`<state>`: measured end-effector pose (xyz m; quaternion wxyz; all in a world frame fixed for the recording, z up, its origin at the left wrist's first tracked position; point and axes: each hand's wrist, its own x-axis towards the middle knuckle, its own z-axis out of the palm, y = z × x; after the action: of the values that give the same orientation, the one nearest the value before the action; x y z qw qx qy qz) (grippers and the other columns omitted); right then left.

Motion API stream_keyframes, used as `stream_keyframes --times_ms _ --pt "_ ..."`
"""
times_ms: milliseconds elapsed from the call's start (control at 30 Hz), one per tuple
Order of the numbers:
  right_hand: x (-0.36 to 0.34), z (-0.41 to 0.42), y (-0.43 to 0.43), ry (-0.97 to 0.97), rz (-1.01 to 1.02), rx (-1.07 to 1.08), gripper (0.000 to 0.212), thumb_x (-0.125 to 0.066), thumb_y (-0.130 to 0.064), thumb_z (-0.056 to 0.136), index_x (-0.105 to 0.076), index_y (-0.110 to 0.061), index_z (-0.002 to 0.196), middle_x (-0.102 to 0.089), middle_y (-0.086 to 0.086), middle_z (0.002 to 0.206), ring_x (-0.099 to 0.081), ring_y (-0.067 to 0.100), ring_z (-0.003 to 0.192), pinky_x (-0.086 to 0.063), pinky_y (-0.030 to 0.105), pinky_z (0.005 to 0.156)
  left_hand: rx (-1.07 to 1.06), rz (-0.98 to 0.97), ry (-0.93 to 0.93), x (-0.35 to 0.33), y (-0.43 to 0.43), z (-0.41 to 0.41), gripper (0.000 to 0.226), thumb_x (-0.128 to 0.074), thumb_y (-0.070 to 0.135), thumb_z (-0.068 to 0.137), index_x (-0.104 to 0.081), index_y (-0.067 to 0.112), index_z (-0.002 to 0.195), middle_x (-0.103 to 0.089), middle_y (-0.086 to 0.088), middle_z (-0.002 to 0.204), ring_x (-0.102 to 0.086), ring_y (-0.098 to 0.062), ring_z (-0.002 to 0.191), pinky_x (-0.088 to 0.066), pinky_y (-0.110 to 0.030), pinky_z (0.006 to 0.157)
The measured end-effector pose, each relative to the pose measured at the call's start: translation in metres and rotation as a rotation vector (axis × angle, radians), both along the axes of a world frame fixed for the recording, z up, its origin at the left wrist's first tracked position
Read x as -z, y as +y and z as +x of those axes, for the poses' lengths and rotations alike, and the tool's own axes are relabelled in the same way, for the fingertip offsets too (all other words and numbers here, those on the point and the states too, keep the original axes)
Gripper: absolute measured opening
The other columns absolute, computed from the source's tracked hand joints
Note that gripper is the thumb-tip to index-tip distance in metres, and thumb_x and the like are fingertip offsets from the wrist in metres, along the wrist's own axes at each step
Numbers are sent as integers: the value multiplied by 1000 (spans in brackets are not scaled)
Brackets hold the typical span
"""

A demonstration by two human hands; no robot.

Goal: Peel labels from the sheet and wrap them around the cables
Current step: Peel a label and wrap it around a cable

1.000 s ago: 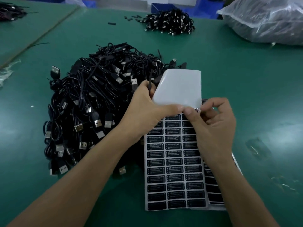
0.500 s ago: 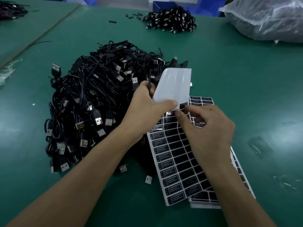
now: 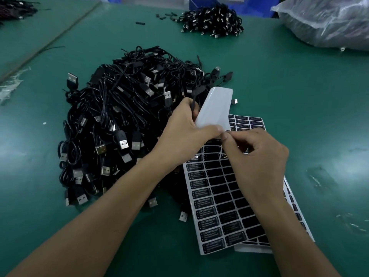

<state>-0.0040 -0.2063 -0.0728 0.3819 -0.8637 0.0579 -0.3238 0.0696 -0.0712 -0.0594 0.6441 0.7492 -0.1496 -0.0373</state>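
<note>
Left hand [image 3: 185, 136] gripped curled-back top of sheet [image 3: 215, 206], thumb pressing fold, one cable [image 3: 193, 105] tucked between fingers. Right hand [image 3: 257, 156] pinched label [image 3: 227, 131] at fold edge, touching left thumb; label mostly hidden by fingertips. Sheet lay on table [image 3: 299, 96] atop second sheet [image 3: 247, 121], just beside pile [image 3: 119, 120]. Judgement: peel best done slowly at low angle off bent backing, adhesive clear of fingertips, label flat, so it wraps square round held cable.
</note>
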Motion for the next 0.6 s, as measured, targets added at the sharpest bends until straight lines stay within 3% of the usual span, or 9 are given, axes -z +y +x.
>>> stream_keyframes --times_ms 100,267,433,600 --pt "-1 -1 -1 17 -10 -19 9 -72 -24 89 -79 -20 87 -66 -10 76 -59 6 74 -41 7 69 10 10 -12 0 0 -1 52 -84 16 76 -32 21 80 -38 6 78 -46 -12 74 -42 -31 61" --pt "0 0 -1 41 2 -38 9 -70 -21 90 -77 -19 84 -65 -13 76 -59 7 76 -41 7 68 20 31 -2 -2 0 -3 50 -82 23 70 -34 20 83 -38 4 81 -48 -16 81 -52 -52 71" --pt "-1 0 -1 45 1 -5 15 -65 -26 87 -73 -22 74 -64 -16 72 -59 8 77 -41 10 66 24 44 -7 -3 -1 -3 49 -78 31 64 -33 21 81 -36 6 79 -43 -14 74 -42 -37 64" --pt "-3 2 -6 71 72 75 19 -62 -28 82 -62 -33 64 -62 -19 62 -59 1 68 -38 6 64 -18 44 25 -4 0 -1 49 -79 27 64 -33 23 79 -40 6 78 -46 -13 72 -44 -36 63"
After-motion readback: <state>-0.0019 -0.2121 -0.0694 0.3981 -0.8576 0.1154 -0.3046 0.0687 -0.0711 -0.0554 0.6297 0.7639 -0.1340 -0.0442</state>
